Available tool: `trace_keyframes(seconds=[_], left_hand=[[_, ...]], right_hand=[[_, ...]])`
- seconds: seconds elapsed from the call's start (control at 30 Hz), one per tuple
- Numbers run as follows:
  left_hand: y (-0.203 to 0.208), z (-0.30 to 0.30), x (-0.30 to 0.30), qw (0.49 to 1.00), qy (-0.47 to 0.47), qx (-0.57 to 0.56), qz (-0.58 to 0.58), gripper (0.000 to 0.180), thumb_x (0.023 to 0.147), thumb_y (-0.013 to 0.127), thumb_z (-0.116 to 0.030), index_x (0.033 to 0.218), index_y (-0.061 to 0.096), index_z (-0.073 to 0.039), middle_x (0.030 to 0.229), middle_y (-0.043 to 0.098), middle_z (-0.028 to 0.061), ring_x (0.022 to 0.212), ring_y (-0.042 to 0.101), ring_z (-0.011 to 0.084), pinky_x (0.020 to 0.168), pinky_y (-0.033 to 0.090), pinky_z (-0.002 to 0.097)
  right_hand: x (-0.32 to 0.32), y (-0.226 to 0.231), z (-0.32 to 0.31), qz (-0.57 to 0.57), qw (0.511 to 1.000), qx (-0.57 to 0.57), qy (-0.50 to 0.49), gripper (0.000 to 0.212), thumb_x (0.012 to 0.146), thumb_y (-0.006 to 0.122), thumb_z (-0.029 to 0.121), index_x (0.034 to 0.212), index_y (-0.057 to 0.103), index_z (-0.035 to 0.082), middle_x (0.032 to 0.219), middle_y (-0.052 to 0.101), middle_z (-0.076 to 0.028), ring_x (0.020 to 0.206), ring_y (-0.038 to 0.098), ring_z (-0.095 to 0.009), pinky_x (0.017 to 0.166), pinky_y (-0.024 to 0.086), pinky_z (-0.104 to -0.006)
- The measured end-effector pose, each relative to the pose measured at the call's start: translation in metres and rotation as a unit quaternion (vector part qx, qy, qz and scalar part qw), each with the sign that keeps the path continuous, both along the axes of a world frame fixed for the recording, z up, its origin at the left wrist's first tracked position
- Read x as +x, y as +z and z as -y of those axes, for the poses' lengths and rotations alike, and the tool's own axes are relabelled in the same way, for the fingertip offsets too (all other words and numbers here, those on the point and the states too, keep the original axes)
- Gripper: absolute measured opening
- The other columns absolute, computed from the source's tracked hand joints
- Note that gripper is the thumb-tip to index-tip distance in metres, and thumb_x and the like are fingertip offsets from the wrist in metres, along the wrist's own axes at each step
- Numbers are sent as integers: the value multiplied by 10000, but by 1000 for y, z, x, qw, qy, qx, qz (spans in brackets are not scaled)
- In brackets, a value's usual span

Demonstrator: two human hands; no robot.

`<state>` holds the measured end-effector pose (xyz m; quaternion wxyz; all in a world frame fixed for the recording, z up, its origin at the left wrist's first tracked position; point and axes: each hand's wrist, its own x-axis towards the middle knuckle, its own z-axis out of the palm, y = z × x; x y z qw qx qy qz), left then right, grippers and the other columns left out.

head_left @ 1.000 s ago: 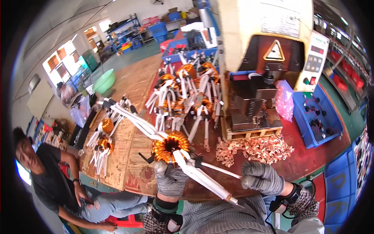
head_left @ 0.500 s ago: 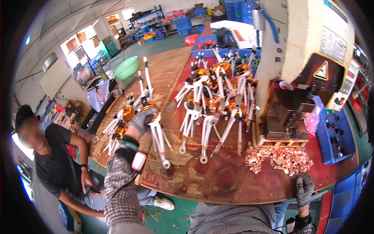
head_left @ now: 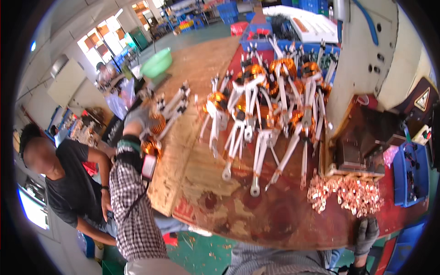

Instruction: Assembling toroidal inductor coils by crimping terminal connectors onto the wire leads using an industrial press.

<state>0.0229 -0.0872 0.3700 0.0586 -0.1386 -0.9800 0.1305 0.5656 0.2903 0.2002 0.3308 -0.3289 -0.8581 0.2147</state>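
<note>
My left hand (head_left: 139, 120), in a grey glove, reaches over the wooden table at the left. It is beside a copper-wound coil (head_left: 158, 123) with white leads; a second coil (head_left: 150, 147) lies near my wrist. Motion blur hides its fingers, so I cannot tell whether it grips anything. On the red tabletop a coil (head_left: 217, 101) with white sleeved leads sits at the left end of a pile of similar coils (head_left: 282, 68). My right hand (head_left: 366, 234), also gloved, rests with fingers laid out at the table's front edge, holding nothing visible, just below a heap of copper terminals (head_left: 346, 196).
A dark metal press (head_left: 360, 144) stands at the right, with a blue bin (head_left: 411, 176) beyond it. Blue trays (head_left: 256, 34) line the back. A green basin (head_left: 156, 63) sits at the far left. A person in a dark shirt (head_left: 73, 176) sits to my left.
My left hand has let go of the coil with white leads and moved left to the coils on the wood. That coil now sits beside the pile. The view has shifted.
</note>
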Motion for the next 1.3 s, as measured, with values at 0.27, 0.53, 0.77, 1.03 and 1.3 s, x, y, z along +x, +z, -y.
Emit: trace_keyframes(seconds=[0.27,0.53,0.77,1.03,1.3], left_hand=[[-33,52,-2,966,241,41,84,628,672,616,-444,1194,462,-130,1195,489,110,1109,461,248,896,377,342],[-57,97,-18,962,179,207,22,575,606,710,-423,915,589,46,818,619,123,744,577,192,649,432,319],[-51,90,-4,978,-141,113,103,461,789,484,-509,911,596,-80,708,574,94,599,540,192,544,404,327],[-63,115,4,995,-78,-36,53,408,816,410,-86,1223,422,-105,1158,506,126,1071,489,202,850,398,280],[-14,69,82,779,-183,598,-54,144,773,580,-151,852,630,-41,635,528,-12,519,460,77,475,370,217]], right_hand=[[-2,5,1,63,996,58,7,181,835,470,133,822,581,-10,770,561,-156,699,527,-299,639,412,-366],[0,-3,-3,32,989,143,24,95,783,519,77,793,575,1,737,559,-142,665,525,-306,615,413,-380],[1,2,0,17,999,44,23,126,801,523,97,831,578,-12,753,559,-150,678,521,-308,634,413,-378],[-4,3,1,-1,993,101,59,110,797,522,111,799,567,11,766,557,-139,714,517,-302,649,415,-370],[3,11,-1,-32,994,75,79,117,787,515,106,734,545,6,668,507,-133,620,482,-299,556,385,-359]])
